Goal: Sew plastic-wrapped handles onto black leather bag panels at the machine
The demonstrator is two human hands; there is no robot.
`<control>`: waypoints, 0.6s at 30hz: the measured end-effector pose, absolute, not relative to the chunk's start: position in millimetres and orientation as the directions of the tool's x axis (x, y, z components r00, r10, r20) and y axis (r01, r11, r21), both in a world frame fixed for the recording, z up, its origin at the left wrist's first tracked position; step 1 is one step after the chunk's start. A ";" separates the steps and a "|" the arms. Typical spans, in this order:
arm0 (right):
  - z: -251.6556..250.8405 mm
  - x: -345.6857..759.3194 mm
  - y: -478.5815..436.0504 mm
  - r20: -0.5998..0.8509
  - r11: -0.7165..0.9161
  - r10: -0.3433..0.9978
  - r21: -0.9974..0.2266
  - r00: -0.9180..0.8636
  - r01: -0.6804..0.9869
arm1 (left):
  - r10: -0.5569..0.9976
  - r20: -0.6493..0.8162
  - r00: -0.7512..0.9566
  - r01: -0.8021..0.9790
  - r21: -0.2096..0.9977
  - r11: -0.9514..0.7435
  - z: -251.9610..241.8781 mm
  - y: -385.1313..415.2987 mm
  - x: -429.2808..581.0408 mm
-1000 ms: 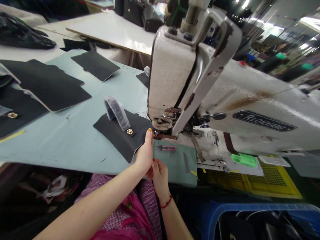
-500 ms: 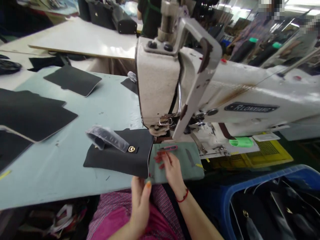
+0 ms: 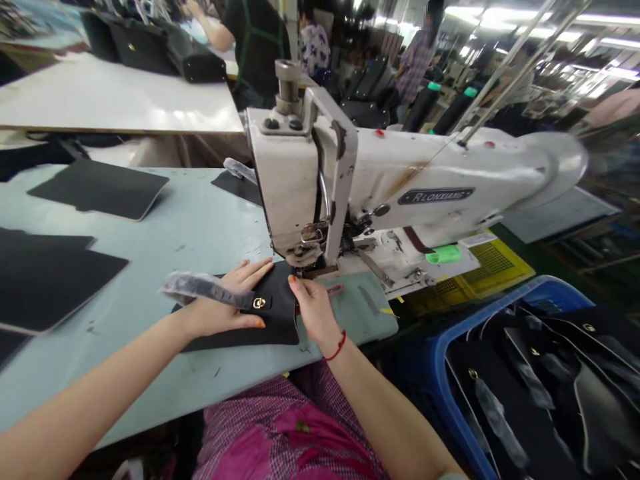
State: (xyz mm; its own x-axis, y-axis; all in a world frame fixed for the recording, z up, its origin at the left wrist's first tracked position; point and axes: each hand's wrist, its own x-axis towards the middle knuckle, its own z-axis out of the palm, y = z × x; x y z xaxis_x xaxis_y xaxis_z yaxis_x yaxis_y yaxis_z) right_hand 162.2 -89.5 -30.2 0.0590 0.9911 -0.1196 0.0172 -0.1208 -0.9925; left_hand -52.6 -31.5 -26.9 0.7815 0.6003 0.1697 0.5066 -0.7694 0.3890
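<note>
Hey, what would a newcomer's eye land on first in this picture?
Probably the big white metal sewing machine with its dark RLONXIANG nameplate, mid-picture. Near its left end, the bare left hand lies spread on a black leather-like panel with a gold metal clasp; the bare right hand is at that panel's right edge. At lower right, a blue plastic basket holds more black panels.

Place: sewing workshop
Equipment: industrial sewing machine (image 3: pixel 383 160), thread cones (image 3: pixel 423 110)
Crate (image 3: pixel 442 373): black panels (image 3: pixel 493 353)
Background: workers (image 3: pixel 260 47), ceiling lights (image 3: pixel 485 13)
</note>
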 end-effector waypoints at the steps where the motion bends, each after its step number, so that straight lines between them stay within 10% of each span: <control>1: -30.1 162.0 -89.7 -0.097 -0.099 0.993 -0.995 0.068 0.027 | 0.591 0.167 0.789 0.499 0.388 -0.775 -25.1 -29.5 -50.4; 18: -34.2 164.5 -84.7 -0.123 -0.119 0.991 -0.989 0.051 -0.083 | 0.692 0.043 0.720 0.682 0.134 -0.719 7.7 -47.9 -41.2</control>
State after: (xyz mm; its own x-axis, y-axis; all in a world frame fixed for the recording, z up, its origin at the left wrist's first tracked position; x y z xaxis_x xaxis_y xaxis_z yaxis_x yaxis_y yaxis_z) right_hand 164.5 -84.7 -34.2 0.0507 0.9911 -0.1231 -0.0827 -0.1187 -0.9895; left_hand -41.2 -47.9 7.7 0.7204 0.6922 0.0428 0.6824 -0.7185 0.1342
